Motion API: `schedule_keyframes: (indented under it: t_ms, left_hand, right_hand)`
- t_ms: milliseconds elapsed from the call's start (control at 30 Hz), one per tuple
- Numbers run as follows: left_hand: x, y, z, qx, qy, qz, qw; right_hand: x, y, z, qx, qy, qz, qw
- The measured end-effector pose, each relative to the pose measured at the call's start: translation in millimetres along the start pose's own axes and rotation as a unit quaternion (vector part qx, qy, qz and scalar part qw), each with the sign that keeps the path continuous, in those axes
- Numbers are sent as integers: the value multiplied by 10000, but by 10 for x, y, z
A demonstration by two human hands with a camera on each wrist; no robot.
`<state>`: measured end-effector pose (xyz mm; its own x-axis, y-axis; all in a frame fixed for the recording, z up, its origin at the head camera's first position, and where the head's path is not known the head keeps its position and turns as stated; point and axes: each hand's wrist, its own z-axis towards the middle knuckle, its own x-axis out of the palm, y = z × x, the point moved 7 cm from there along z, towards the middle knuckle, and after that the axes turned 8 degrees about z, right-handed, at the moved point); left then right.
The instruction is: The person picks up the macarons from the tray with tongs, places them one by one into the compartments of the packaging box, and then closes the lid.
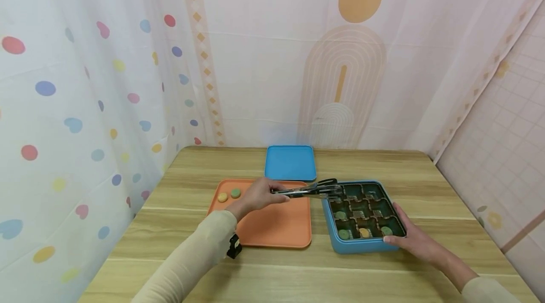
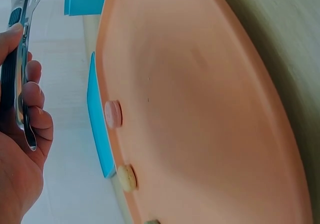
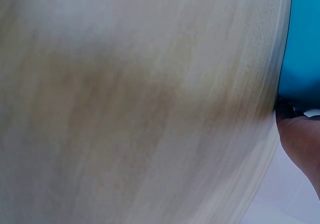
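Observation:
My left hand [image 1: 259,195] holds metal tongs [image 1: 304,191] with black handles above an orange tray [image 1: 276,232]. The tongs' slotted heads reach over the back left corner of a blue box [image 1: 362,247]. Inside the box is a dark divided insert holding several macarons: green ones [image 1: 345,234] and an orange one [image 1: 364,232]. My right hand [image 1: 415,239] grips the box's right side, thumb at the front corner. On the tray lie a yellow macaron [image 1: 223,197], a green macaron [image 1: 236,193] and a pink macaron [image 2: 113,114], the pink one hidden behind the left hand in the head view.
A flat blue square lid [image 1: 291,163] lies at the table's back edge, behind the tray. Wooden tabletop [image 1: 281,279] runs in front of tray and box. Patterned curtains [image 1: 259,57] hang behind and at the left.

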<state>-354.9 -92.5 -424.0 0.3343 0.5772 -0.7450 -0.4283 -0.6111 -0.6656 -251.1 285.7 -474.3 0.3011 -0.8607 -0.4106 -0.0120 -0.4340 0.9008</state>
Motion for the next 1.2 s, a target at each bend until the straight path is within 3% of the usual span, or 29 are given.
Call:
schedule_keyframes:
  t_ms: [433,700,967,1200]
  left_hand:
    - [-217,202,-147,-326,-165,-31,9993]
    - [-364,316,-251,-353,-337,118,9987]
    - [-583,508,-455,-431,-651,365,9963]
    - [-736,756,-687,-563,-607,474,9954]
  right_hand:
    - [-14,-42,10,55,16,47,10000]
    - [-10,-55,10,49,28,83,9999]
    - [-11,-44,18,31,19,47,10000]
    - [-10,-46,24,-6,11,45,10000]
